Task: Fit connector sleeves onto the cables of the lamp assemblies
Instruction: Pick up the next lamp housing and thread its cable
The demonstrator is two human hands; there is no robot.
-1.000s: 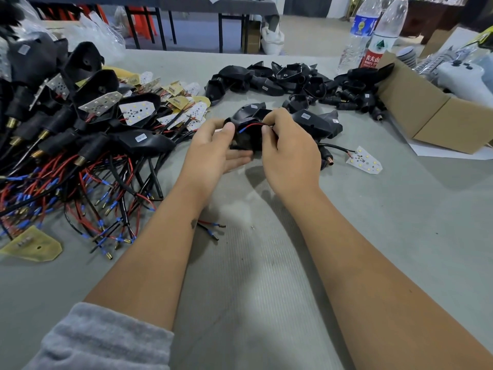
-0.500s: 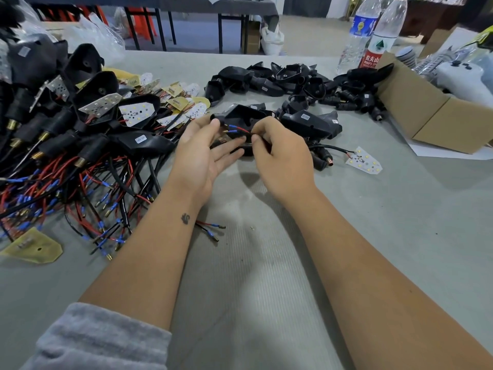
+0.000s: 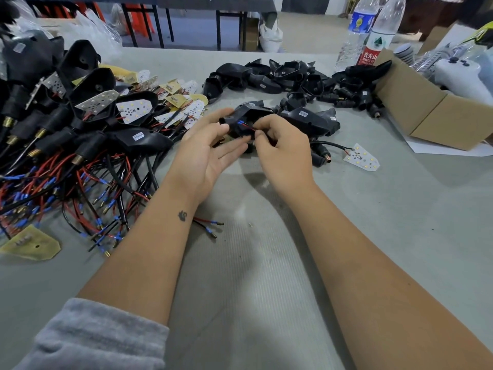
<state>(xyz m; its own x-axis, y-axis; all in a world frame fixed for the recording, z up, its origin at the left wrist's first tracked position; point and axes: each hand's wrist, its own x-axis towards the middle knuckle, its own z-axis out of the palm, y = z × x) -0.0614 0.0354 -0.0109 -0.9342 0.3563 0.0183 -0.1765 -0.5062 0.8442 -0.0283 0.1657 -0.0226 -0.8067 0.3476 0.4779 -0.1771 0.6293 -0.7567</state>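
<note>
two hands on one item, catalogued as follows.

item: lamp housing [image 3: 249, 116], black, lifted just off the counter [image 3: 266, 263], between my hands and slightly beyond them. red and blue-tipped wires [image 3: 246, 126] come out of its near face and run rightward, toward my right side.

right hand [image 3: 282, 150]: my grip here is closed to a pinch, thumb and forefinger on the red wire close to where it leaves the housing. other fingers curled under; whether a sleeve sits inside them i cannot tell.

left hand [image 3: 206, 150]: palm up, fingers nearly straight and spread, tips touching the housing's left and under side. it props, it does not clasp.

relation that matters: the wires' long axis lies roughly left to right, free ends pointing at my right hand, housing end at my left. the right hand is nearer the wire ends, so by my judgement it does the threading while the left steadies the body. a sleeve would have to travel along that axis, right to left, toward the housing.

stock, left: pile [image 3: 66, 129] of assemblies with red and black leads, led boards showing.
stock, far: heap of bare housings [image 3: 280, 76].
stock, right: one loose board [image 3: 361, 157] on a black lead, near the right wrist; box [image 3: 426, 108]; bottles [image 3: 373, 36].

risk, judged: thin wire, may kink under the pinch.
</note>
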